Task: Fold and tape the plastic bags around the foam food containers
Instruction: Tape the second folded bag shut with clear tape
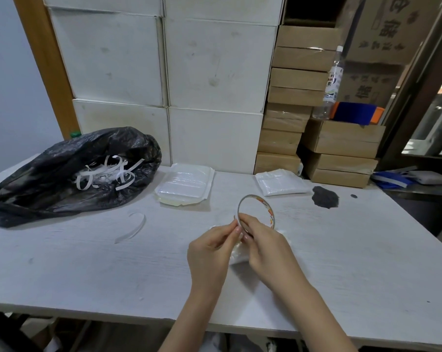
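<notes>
Pinching at the rim of a thin tape roll [256, 212], both hands meet over the middle of the white tabletop [88, 262]: the left hand [211, 252] has thumb and forefinger closed on the loose tape end at the ring's lower left edge, and the right hand [268, 247] has its fingers [246, 226] curled round the ring, holding it upright. Beneath the hands lies one bagged foam container [236, 257], mostly hidden by them, so only crinkled clear plastic shows at its edges. Two more bagged white packs rest farther back, one stack [185, 184] left of centre and one [282, 184] to the right, well apart from each other. A single black rubbish bag [70, 174] slumps open on the left of the tabletop with white strips [105, 175] curled inside, and one loose strip [133, 227] lies on the bare surface just in front of it. A dark smudge [325, 196] marks the tabletop near the right pack. Behind stand white boxes [164, 72] stacked against the wall and brown cartons [301, 97] beside them; one clear bottle [331, 85] and one blue and orange object [355, 113] sit on the cartons.
</notes>
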A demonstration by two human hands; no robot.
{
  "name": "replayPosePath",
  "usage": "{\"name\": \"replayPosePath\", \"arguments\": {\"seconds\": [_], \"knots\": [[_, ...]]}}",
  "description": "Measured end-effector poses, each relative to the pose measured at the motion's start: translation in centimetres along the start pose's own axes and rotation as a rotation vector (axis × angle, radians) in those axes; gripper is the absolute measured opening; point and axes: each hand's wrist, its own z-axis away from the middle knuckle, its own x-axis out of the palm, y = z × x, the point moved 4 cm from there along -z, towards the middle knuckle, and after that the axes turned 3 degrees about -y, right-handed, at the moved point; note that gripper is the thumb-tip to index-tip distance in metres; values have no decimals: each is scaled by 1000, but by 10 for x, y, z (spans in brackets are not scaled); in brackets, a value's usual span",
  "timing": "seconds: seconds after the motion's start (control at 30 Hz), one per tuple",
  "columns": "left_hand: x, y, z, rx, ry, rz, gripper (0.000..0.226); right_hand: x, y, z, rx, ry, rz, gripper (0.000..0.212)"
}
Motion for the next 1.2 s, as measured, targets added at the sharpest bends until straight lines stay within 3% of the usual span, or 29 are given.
{"name": "replayPosePath", "arguments": {"seconds": [0.27,0.4,0.53,0.7,0.8,0.9,1.0,1.1,1.2], "knots": [[-5,-2,-16,-73,-144,3,13,-3,1,-1,2,33,108,30],[-8,0,-23,-85,-258,-87,14,-13,1,-4,-73,71,362,22],[-10,5,-26,-141,-330,-30,16,-25,21,-4,-55,-15,218,36],[-8,5,-25,-168,-362,-25,15,-33,46,-9,132,-275,81,15],[-8,2,-24,-174,-336,-55,11,-40,42,-14,68,-187,-29,22],[-6,1,-23,-163,-328,-93,12,-51,19,-19,-212,22,158,40],[-5,2,-23,-136,-324,-145,12,-53,-4,-19,-318,55,379,46],[-6,1,-22,-138,-310,-149,8,-39,-13,-21,-282,-75,668,50],[-8,0,-21,-158,-307,-143,7,-28,3,-25,-71,-330,726,49]]}}
